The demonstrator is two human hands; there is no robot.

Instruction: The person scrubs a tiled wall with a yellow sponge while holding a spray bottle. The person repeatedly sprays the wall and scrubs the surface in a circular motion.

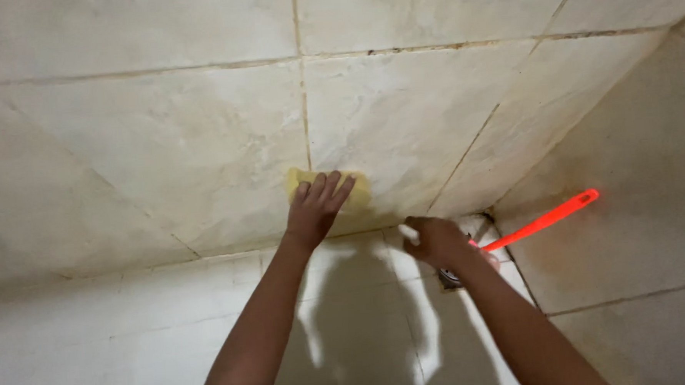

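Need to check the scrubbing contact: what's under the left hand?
A yellow sponge lies flat under the left hand against the tiled wall. Its edges show around the fingers; the tile beneath it is covered.

Two hands show: the left hand [318,205] mid-frame and the right hand [435,241] just right of it. One yellow cloth [358,190], centre. One orange handle [548,220], right. One floor drain [448,277], lower centre-right.

Glossy wall tiles [163,146]; soft yellow cloth [296,179].
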